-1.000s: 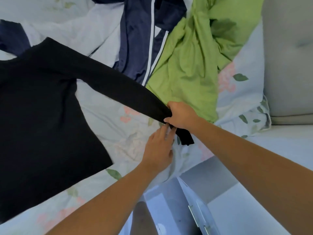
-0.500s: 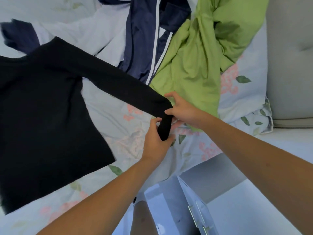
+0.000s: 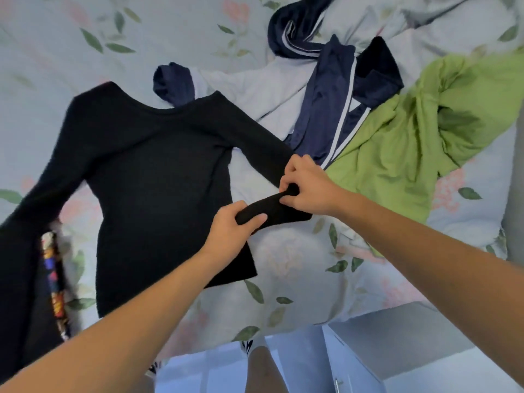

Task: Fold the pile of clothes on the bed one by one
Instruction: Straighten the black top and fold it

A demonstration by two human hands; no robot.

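A black long-sleeved top [image 3: 158,177] lies spread flat on the floral bedsheet [image 3: 297,268]. Its right sleeve is bent back toward the body at the elbow. My right hand [image 3: 309,188] pinches the sleeve at the bend. My left hand [image 3: 235,231] grips the cuff end, pulled in over the top's right edge. The left sleeve trails off to the lower left. Behind lie the pile's other clothes: a navy jacket with white stripes [image 3: 326,120], a green garment [image 3: 411,143] and a pale white garment [image 3: 255,89].
A patterned dark cloth [image 3: 54,282] lies at the bed's left edge, partly under the black sleeve. The bed's near edge runs along the bottom; below it are a pale floor and a white cabinet [image 3: 397,353]. A grey headboard [image 3: 514,194] stands at right.
The view has swung up and left, showing the whole top. The sleeve, stretched out straight before, is now folded back toward the body, with my left hand gripping the cuff.
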